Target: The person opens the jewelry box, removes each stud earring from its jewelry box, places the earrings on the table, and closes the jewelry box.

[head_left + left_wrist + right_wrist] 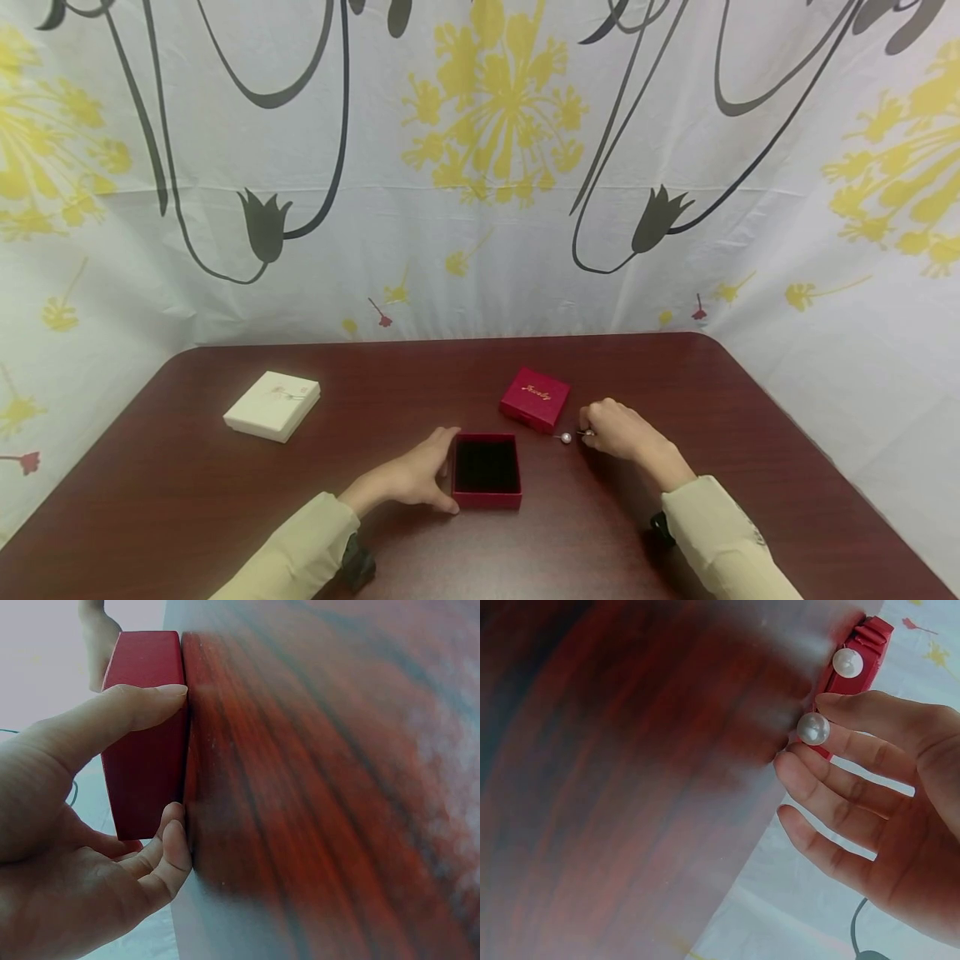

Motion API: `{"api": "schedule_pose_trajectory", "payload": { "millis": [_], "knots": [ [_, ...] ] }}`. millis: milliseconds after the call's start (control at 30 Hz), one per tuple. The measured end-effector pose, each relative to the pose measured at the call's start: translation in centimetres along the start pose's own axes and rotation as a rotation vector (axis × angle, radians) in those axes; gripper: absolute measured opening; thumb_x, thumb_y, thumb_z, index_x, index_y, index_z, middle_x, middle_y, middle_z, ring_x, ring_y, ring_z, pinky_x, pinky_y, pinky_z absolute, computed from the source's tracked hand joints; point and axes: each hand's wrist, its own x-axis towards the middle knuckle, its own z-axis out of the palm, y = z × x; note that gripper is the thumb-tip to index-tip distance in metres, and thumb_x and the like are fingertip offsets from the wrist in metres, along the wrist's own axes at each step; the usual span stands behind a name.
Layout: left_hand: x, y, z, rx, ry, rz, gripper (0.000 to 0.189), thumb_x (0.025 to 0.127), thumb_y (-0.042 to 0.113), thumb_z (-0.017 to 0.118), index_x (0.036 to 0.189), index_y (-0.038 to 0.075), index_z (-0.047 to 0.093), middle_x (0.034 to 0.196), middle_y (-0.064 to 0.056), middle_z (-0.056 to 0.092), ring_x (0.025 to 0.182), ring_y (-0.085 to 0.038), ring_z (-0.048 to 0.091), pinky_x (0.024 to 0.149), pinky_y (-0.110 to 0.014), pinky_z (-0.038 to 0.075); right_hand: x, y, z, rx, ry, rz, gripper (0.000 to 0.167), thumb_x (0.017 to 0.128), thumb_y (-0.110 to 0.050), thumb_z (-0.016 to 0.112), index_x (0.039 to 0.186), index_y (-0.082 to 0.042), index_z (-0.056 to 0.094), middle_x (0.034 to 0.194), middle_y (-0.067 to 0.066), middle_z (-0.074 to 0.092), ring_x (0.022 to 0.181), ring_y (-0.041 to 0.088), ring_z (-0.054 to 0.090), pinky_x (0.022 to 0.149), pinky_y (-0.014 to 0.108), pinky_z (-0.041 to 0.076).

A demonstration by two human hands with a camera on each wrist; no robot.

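A red jewelry box [487, 501] with a black lining stands on the table without a lid. My left hand [417, 473] holds its left side, the thumb [142, 705] at the near corner and the fingers spread along toward the far corner. To the right, my right hand [618, 428] pinches a pearl earring [813, 729] between thumb and index finger, close to the table; the other fingers are loosely bent. A second pearl earring [566, 437] lies just left of that hand, its thin metal part pointing left.
Behind the second earring lies a red lid [535, 398] with gold "Jewelry" lettering. A white box [273, 407] with a small printed flower sits at the back left of the dark wooden table [405, 375]. A patterned curtain [480, 250] hangs behind the table.
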Motion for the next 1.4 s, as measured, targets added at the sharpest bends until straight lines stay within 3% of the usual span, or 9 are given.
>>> {"api": "schedule_pose_trajectory", "payload": {
  "millis": [400, 600, 1000, 1400],
  "knots": [
    [-0.1, 0.0, 0.0, -0.009, -0.002, -0.005, 0.097, 0.060, 0.013, 0.080, 0.132, -0.013, 0.021, 0.094, -0.005, 0.040, 0.071, -0.009, 0.043, 0.067, -0.022, 0.039, -0.2, -0.3, -0.5, 0.020, 0.001, -0.004, 0.010, 0.075, -0.006, 0.065, 0.068, -0.008, 0.058, 0.061, -0.002, 0.051, 0.052, 0.009, 0.041, 0.047, 0.026, 0.036],
    [-0.1, 0.1, 0.0, -0.010, -0.001, -0.004, 0.097, 0.060, 0.013, 0.080, 0.132, -0.013, 0.021, 0.095, -0.005, 0.040, 0.071, -0.009, 0.044, 0.068, -0.022, 0.039, -0.1, -0.1, -0.6, 0.021, 0.003, 0.009, 0.011, 0.075, -0.009, 0.067, 0.070, -0.008, 0.058, 0.064, -0.001, 0.052, 0.055, 0.010, 0.044, 0.048, 0.026, 0.038],
    [-0.1, 0.3, -0.2, -0.011, -0.015, -0.015, 0.098, 0.061, 0.015, 0.080, 0.133, -0.012, 0.020, 0.099, -0.007, 0.039, 0.072, -0.010, 0.044, 0.067, -0.023, 0.039, 0.6, -0.4, -0.8, -0.020, 0.116, -0.045, 0.015, 0.073, -0.010, 0.068, 0.071, -0.008, 0.054, 0.065, 0.000, 0.046, 0.055, 0.010, 0.045, 0.048, 0.024, 0.038],
    [0.0, 0.3, -0.2, -0.009, -0.012, -0.005, 0.097, 0.060, 0.014, 0.080, 0.132, -0.013, 0.021, 0.091, -0.004, 0.040, 0.071, -0.010, 0.044, 0.068, -0.023, 0.039, 2.0, -1.5, -0.9, -0.045, 0.131, -0.067, 0.025, 0.075, -0.015, 0.069, 0.090, 0.001, 0.059, 0.074, 0.005, 0.052, 0.062, 0.014, 0.050, 0.055, 0.028, 0.045]
  ]
}}
